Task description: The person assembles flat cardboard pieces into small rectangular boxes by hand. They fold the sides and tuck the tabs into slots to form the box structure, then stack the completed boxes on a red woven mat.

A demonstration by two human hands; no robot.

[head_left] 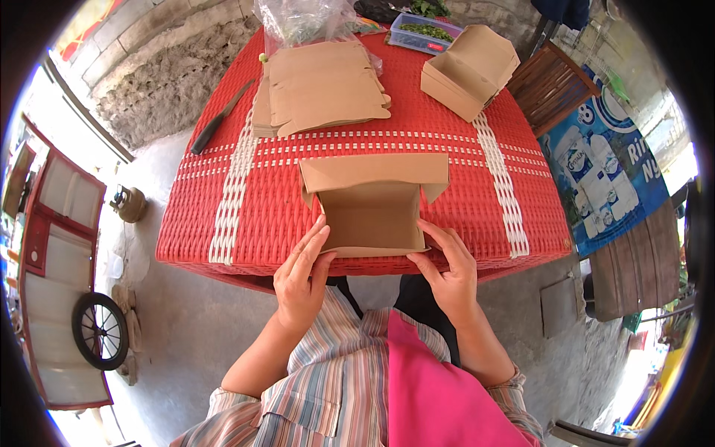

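A half-folded brown cardboard box blank [370, 203] lay at the near edge of the red woven table [477, 201], each grip, left hand [302, 277] and right hand [447, 272], pinching a front corner to steady it, with flat blanks [322, 86], a finished open box [469, 71], empty, and a blue tub of greens [424, 33] beyond.

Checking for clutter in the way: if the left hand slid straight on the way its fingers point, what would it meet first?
Likely the upright left wall of the half-folded cardboard box that the left hand already touches; depth is unclear.
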